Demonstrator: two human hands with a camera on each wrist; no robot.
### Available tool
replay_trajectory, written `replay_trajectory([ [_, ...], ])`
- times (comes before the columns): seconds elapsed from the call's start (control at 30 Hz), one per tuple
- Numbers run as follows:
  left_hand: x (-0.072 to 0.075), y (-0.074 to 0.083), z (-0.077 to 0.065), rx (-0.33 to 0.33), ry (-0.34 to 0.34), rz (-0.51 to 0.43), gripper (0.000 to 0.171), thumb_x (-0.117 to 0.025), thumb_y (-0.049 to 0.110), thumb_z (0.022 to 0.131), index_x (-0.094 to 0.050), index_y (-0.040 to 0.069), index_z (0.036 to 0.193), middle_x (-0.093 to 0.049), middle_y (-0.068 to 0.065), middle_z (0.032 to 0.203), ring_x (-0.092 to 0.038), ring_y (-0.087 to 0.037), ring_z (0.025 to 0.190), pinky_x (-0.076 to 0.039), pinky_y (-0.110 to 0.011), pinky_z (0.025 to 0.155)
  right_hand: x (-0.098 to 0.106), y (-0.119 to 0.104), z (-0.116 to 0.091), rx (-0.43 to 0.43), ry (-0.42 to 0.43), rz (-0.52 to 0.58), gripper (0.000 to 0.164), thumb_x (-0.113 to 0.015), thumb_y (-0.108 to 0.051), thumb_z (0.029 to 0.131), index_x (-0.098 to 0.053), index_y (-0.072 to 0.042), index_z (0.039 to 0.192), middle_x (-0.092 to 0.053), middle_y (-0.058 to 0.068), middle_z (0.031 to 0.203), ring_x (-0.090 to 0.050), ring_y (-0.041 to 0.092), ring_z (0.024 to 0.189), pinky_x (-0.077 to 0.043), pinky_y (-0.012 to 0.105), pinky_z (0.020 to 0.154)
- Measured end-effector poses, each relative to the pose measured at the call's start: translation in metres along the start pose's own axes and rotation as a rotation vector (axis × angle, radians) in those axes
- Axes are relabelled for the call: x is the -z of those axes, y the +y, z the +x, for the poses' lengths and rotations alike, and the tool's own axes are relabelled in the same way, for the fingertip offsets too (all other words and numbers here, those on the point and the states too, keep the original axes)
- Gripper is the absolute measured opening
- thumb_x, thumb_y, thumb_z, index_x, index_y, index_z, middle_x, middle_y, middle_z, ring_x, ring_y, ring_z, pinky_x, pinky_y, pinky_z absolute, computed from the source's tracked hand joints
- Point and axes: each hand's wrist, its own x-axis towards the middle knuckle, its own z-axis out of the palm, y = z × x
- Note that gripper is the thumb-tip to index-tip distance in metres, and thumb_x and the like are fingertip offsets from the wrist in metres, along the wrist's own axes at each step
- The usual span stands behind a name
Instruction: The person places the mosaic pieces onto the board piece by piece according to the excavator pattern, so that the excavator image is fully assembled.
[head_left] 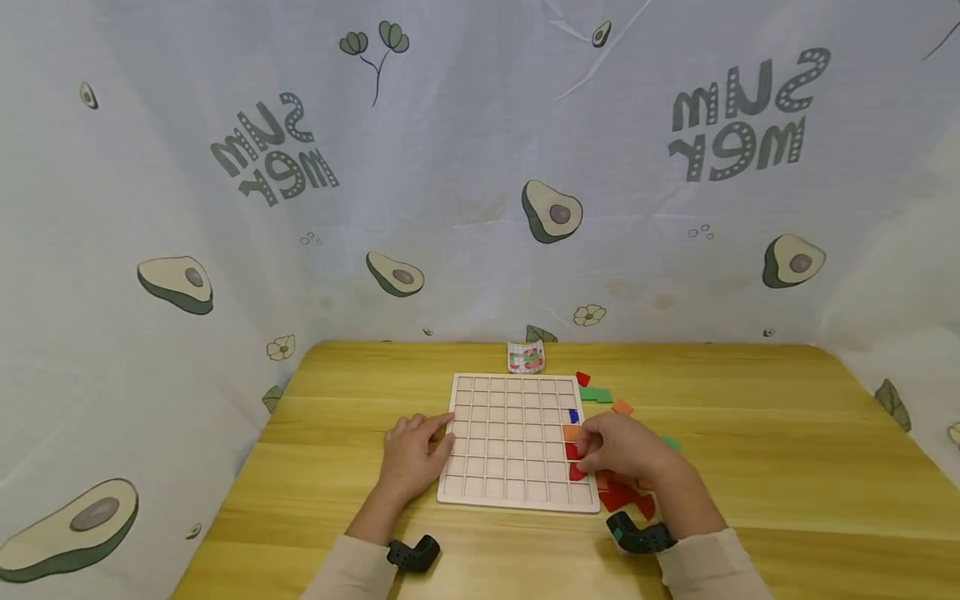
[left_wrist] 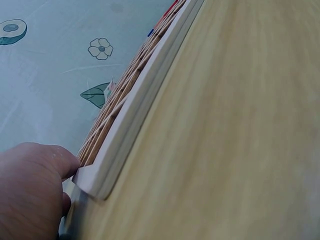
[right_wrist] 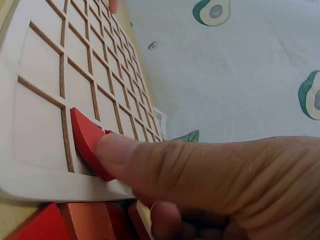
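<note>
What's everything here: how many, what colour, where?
Grid board: one, pale wood, on the table
Board pieces: four visible; blue, orange, two red; right column
Loose pieces: several overlapping; red, orange, green; right of board
Card: one, white with coloured print, beyond board
Table: one, yellowish wood, under board
Patterned cloth: one, whitish, behind table
Wrist devices: two, black, one per wrist
Sleeves: two, beige, beside wrist devices
Left hand: one, touching board's left edge
Right hand: one, thumb on a red piece

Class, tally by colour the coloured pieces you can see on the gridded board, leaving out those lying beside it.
Blue piece: 1
Orange piece: 1
Red pieces: 2
Total on the board: 4
</note>
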Motion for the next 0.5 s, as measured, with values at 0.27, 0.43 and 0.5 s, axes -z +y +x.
replay_trajectory([
  [0.27,0.0016,0.0019,0.0043,-0.011,0.002,-0.01,0.035,-0.067,0.032,0.096,-0.073,0.022,0.129,-0.059,0.007,0.083,-0.041,-0.012,0.078,-0.029,-0.033,0.078,0.0032,-0.0015,-0.003,-0.022,-0.024,-0.025,0.019,-0.084,-0.007,0.08,-0.066,-0.013,0.084,-0.056,0.004,0.074,-0.052,0.02,0.072,-0.043,0.032,0.062],
  [0.43,-0.0011,0.0002,0.0016,-0.004,-0.002,-0.003,0.034,-0.067,0.032,0.095,-0.073,0.023,0.128,-0.058,0.008,0.082,-0.04,-0.011,0.078,-0.028,-0.033,0.077,0.0043,0.002,-0.0036,-0.001,-0.011,-0.032,0.015,-0.081,-0.007,0.083,-0.068,-0.013,0.088,-0.056,0.003,0.075,-0.052,0.019,0.073,-0.043,0.032,0.062],
  [0.5,-0.0019,-0.0006,0.0001,0.0,-0.005,-0.002,0.034,-0.067,0.032,0.095,-0.073,0.023,0.128,-0.057,0.008,0.081,-0.041,-0.011,0.078,-0.028,-0.033,0.077,0.0068,0.0057,-0.0038,0.015,0.01,-0.052,0.013,-0.08,-0.009,0.085,-0.069,-0.013,0.091,-0.056,0.002,0.076,-0.052,0.018,0.074,-0.043,0.031,0.063],
])
